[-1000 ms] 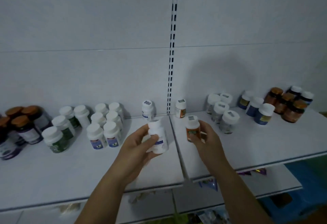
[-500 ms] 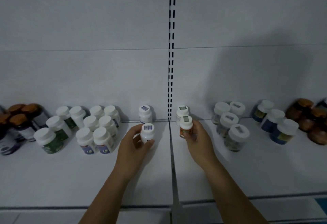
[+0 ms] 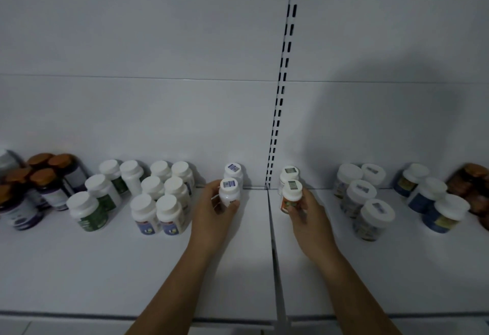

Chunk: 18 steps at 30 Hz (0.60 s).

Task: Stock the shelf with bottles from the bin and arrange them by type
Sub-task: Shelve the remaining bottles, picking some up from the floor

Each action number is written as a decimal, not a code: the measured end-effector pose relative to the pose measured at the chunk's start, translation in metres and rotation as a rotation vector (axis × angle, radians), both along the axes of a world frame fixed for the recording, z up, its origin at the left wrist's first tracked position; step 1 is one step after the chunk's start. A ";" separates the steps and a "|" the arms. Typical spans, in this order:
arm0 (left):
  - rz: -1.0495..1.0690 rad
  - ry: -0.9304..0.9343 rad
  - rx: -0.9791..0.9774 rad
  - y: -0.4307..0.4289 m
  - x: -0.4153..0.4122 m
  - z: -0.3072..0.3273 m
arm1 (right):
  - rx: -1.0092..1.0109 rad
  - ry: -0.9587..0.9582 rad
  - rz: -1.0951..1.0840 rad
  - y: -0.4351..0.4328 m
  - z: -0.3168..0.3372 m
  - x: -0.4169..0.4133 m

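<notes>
Our left hand (image 3: pixel 215 209) gripping white bottle (image 3: pixel 229 192), right hand (image 3: pixel 304 211) gripping orange bottle (image 3: pixel 290 197), both flanking shelf (image 3: pixel 238 268) seam, near shelf bare.

This looks like a shop, probably a pharmacy or supplement aisle. A white metal shelf (image 3: pixel 105 268) runs left to right in two sections that meet at a seam, backed by plain white panels (image 3: pixel 132 43). Between the panels rises a slotted upright (image 3: pixel 284 70) of the kind that takes shelf brackets. Along the far edge, small capped bottles stand grouped by kind: orange-capped dark bottles (image 3: pixel 45 184) at the left, then green-labelled bottles (image 3: pixel 92 210), blue-labelled bottles (image 3: pixel 169 213), clear jars (image 3: pixel 370 218) and blue jars (image 3: pixel 447 215) to the right.
</notes>
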<state>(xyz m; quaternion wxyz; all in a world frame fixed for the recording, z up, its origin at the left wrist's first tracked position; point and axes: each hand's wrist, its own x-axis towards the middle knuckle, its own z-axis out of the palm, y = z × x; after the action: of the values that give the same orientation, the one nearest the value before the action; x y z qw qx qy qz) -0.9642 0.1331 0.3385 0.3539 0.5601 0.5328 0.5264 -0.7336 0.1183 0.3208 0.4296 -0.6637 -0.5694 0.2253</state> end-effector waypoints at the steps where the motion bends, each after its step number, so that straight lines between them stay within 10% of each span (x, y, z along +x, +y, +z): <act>1: -0.006 0.003 -0.002 -0.001 0.000 0.000 | -0.001 -0.002 0.001 0.000 -0.001 0.000; 18: -0.004 0.100 -0.076 -0.010 0.001 0.013 | -0.069 0.191 0.034 -0.010 0.013 0.004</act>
<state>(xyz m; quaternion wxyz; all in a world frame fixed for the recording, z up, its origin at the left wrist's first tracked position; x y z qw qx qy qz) -0.9634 0.1229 0.3514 0.3489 0.5730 0.5684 0.4763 -0.7298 0.1084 0.3340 0.4548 -0.6439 -0.5290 0.3143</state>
